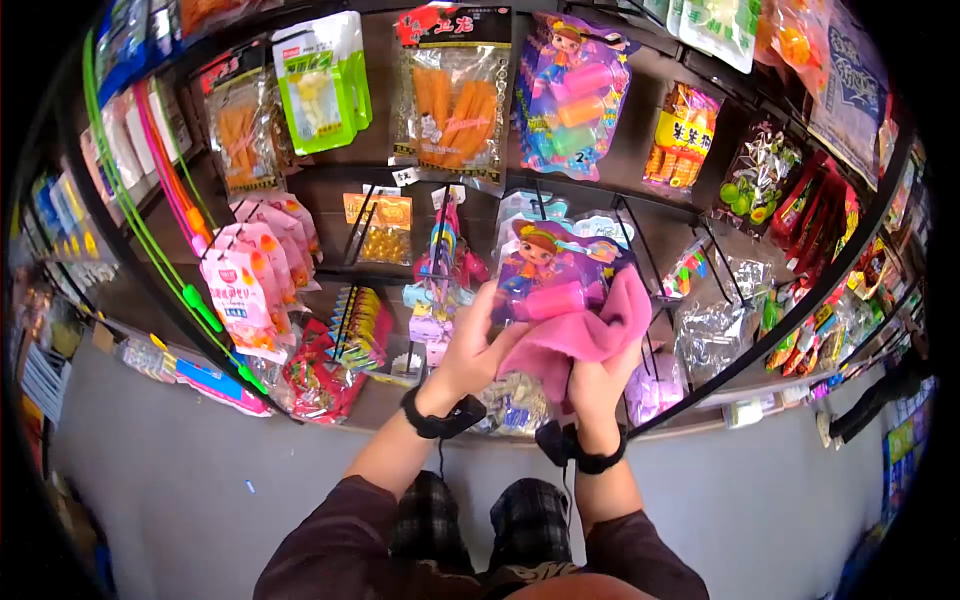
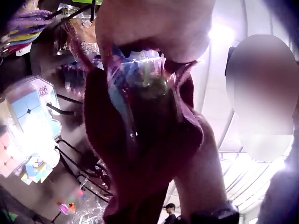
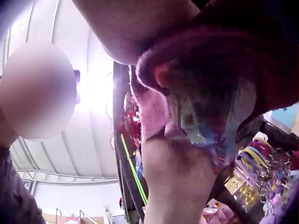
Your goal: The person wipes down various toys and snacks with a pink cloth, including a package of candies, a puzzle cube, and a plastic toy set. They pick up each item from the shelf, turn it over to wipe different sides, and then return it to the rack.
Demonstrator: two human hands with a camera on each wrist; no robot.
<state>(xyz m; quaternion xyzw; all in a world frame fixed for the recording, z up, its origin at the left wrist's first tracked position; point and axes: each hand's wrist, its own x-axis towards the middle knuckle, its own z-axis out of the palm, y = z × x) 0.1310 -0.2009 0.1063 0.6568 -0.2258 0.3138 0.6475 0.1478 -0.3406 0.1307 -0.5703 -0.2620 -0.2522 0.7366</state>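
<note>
In the head view my left hand point(image 1: 468, 352) grips the left edge of a purple blister pack point(image 1: 528, 262) printed with a cartoon girl and holding pink plastic pieces. My right hand point(image 1: 598, 382) holds a pink cloth point(image 1: 612, 318) against the pack's lower right side; folds of it drape over the front and hide part of the pack. The left wrist view looks up under the pack, where the cloth point(image 2: 140, 172) wraps around clear plastic point(image 2: 152, 79). From the right wrist, the cloth's fuzzy edge point(image 3: 154, 60) curls beside the plastic.
Packs of snacks and toys hang on black hooks across the rack, including a similar cartoon pack point(image 1: 572, 95) above. Pink candy bags point(image 1: 240, 290) hang at the left, near green cords point(image 1: 130, 210). A black frame bar point(image 1: 790, 350) slants along the right. Grey floor point(image 1: 730, 500) lies below.
</note>
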